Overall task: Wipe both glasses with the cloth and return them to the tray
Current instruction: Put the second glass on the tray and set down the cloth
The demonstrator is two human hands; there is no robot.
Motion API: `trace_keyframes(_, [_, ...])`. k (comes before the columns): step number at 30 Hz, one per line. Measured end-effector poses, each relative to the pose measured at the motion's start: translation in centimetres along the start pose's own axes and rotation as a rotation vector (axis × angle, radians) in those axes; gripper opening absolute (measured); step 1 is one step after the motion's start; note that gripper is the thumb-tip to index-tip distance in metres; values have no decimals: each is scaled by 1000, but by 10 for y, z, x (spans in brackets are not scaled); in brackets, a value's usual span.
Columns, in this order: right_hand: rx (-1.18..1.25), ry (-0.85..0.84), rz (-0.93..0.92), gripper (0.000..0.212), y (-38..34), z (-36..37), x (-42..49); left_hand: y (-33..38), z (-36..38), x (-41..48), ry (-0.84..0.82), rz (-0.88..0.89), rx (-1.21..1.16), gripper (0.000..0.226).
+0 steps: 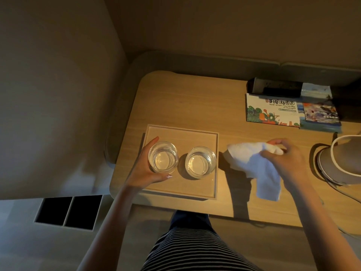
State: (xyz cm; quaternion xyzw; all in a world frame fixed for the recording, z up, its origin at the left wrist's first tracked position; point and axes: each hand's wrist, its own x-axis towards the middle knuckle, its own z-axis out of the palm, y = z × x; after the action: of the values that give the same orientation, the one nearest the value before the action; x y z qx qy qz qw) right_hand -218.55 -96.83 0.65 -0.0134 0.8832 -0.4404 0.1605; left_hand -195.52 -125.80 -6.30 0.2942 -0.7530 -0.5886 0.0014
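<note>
In the tray's (pixel 181 129) left half: left hand (pixel 145 169) curled round left glass (pixel 163 157). Right half: second glass (pixel 200 161), upright. Just right of the tray: right hand (pixel 287 161) gripping bunched cloth (pixel 254 165).

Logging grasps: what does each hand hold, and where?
Left hand: left glass, round its side. Right hand: white cloth, by its bunched far end.
</note>
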Motion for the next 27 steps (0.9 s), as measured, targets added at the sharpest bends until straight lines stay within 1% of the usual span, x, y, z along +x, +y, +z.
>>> trace_keyframes(2, [-155,32,-173,30,-17,-7,-5,4,-1,-1,-12,-21,-16,119])
trace_keyframes(5, [-372,4,-439,36,-26,-3,-20,8,-3,-5,-32,-42,-14,119])
trace_keyframes(7, [-462,-55,-603,40,-7,11,-29,8,-5,-8,-34,-49,-38,119])
trace_keyframes(8, [-503,-91,-643,43,11,19,-32,8,-6,-9,-33,-53,-57,118])
trace_keyframes(10, [-649,-174,-639,51,53,35,-35,7,-8,-12,-18,-62,-80,117])
trace_keyframes(12, [-855,-289,-597,60,94,48,-39,9,-10,-15,1,-68,-97,116])
trace_keyframes(13, [-936,-330,-561,61,108,51,-42,9,-11,-16,7,-71,-104,116])
trace_keyframes(14, [-959,-334,-523,60,115,54,-45,10,-12,-17,13,-73,-108,116])
trace_keyframes(15, [-916,-302,-491,55,117,56,-47,11,-13,-19,19,-73,-112,115])
trace_keyframes(17, [-709,-196,-452,46,106,64,-52,12,-15,-20,31,-72,-114,114])
trace_keyframes(18, [-615,-161,-444,46,100,69,-53,13,-15,-21,33,-74,-116,114])
trace_keyframes(19, [-573,-182,-420,52,96,76,-53,14,-15,-21,31,-70,-119,114])
trace_keyframes(20, [-594,-266,-383,60,94,83,-52,14,-14,-22,28,-68,-123,114])
trace_keyframes(21, [-677,-378,-349,65,96,90,-52,15,-13,-23,25,-63,-122,113])
trace_keyframes(23, [-871,-528,-309,61,106,105,-56,16,-12,-24,22,-52,-101,111])
trace_keyframes(25, [-946,-554,-343,56,114,113,-61,15,-12,-25,7,-39,-72,109])
trace_keyframes(27, [-962,-550,-377,60,117,113,-65,15,-12,-27,-9,-24,-44,108])
